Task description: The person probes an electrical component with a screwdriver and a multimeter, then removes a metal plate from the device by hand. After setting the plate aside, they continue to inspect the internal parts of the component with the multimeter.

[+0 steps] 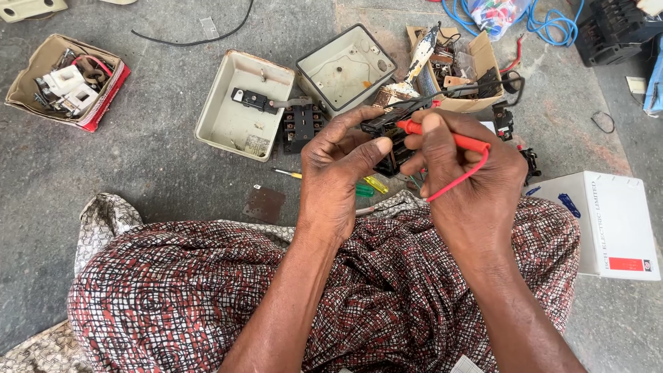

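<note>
The person sits cross-legged on a grey concrete floor (pixel 173 159), and both hands meet above the lap in the patterned cloth (pixel 276 290), so the work sits close under the eyes. The left hand (pixel 338 173) is curled around a black electrical switch block (pixel 388 141), thumb laid along its near side and fingers wrapped behind, which keeps the block steady and turns its contact face toward the other hand. The right hand (pixel 463 179) is closed in a pen-like pinch on a red test probe (pixel 449 138), its tip pointing left and touching or nearly touching the block; which of the two cannot be told. The probe's red lead (pixel 464 176) loops down across the back of that hand, out of the way of the tip. Just beyond the hands lie two open cream metal enclosures (pixel 242 103), one with a black switch part inside, and a black terminal block (pixel 300 128) between them. A cardboard box of parts (pixel 476 62) stands beyond, another box of white fittings (pixel 65 83) far left, a white carton (pixel 608 224) at right, and a yellow-handled screwdriver (pixel 289 173) near the left wrist.
</note>
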